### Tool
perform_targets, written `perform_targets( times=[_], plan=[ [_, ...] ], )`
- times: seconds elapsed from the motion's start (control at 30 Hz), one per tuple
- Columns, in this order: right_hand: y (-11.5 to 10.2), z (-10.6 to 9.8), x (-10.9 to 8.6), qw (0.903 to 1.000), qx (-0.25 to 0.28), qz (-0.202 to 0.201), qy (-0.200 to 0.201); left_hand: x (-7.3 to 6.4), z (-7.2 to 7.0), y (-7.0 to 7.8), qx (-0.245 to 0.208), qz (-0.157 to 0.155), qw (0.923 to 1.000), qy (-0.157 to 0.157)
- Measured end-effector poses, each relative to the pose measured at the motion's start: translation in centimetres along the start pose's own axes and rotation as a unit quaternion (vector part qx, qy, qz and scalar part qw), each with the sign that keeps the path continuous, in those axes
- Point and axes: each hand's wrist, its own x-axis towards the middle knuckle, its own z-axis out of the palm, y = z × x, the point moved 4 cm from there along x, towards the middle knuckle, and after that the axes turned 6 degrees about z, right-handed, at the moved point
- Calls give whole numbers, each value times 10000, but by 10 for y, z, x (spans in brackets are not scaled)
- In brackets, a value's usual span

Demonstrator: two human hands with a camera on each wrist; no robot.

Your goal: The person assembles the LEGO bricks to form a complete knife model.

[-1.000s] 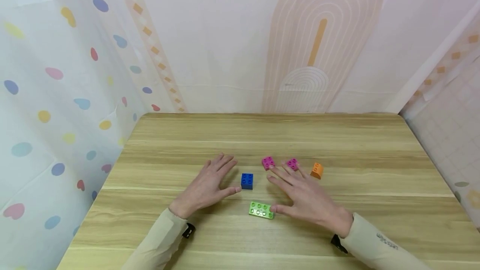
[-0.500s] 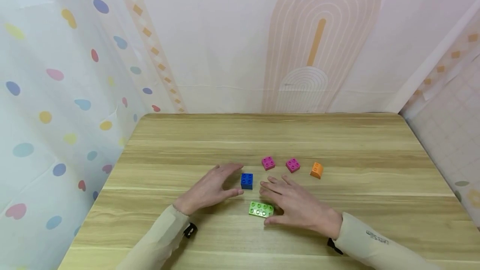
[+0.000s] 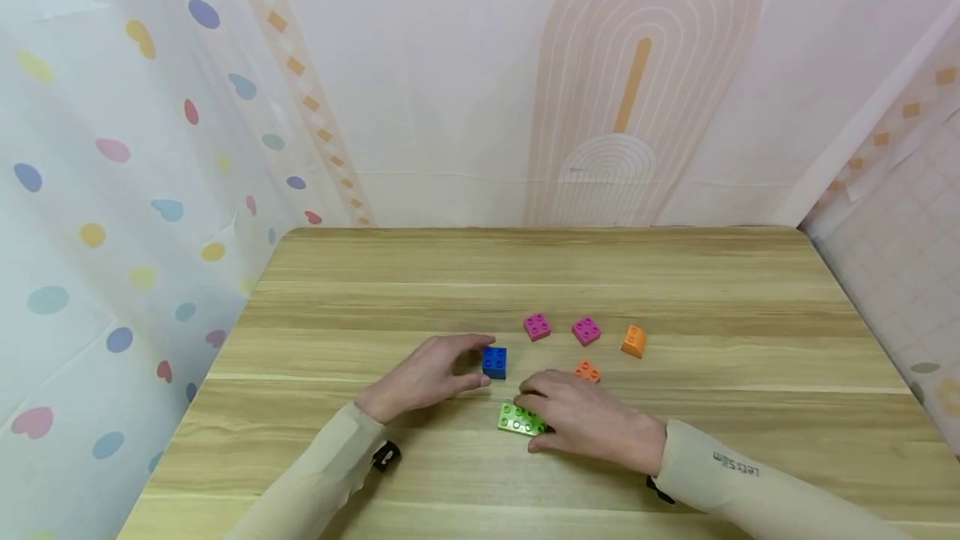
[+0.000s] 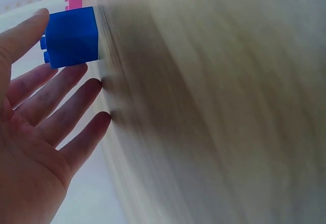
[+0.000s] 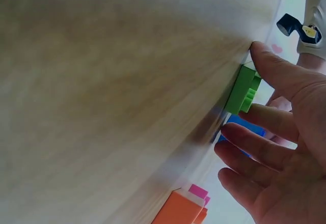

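We see both hands drawn closer than a half-second ago: the left grip point(image 3: 424, 375), moderately wide, spans the blue brick point(image 3: 495, 363); the right grip point(image 3: 588, 422), likewise, the green brick point(image 3: 517, 421). Both rest on the counter point(image 3: 450, 482); we judge this positioning, with neither firmly held.

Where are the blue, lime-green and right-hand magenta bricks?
Blue four-stud brick point(image 4: 74, 38): left wrist view, side wall.
Lime-green brick point(image 3: 520, 419): head view, studded top.
Right-hand magenta brick point(image 3: 587, 330): head view, studded top.

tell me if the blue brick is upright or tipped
Upright: the blue brick sits on the table with its four studs facing up.
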Motion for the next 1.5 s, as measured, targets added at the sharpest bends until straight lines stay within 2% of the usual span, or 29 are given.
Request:
perform_targets(
  times=[0.27, 0.53, 0.67, 0.9, 1.1, 1.5],
  plan=[
    [-3, 0, 2, 9999, -86, 50, 55, 3, 0, 1, -43, -63, 9999, 139],
    [9, -15, -8, 9966, 598, 551, 92, 4, 3, 3, 11, -51, 9996, 265],
    [18, -21, -15, 9928, 846, 808, 272, 4, 5, 6, 68, 10, 9997, 224],
    [32, -28, -23, 9821, 1172, 1166, 898, 5, 8, 14, 39, 122, 9997, 213],
    [40, -34, -27, 9727, 1292, 1247, 1468, 6, 12, 20, 21, 190, 9996, 207],
    [39, -34, -22, 9699, 1134, 1363, 1671, 10, 20, 27, 86, 210, 9996, 159]
  ],
)
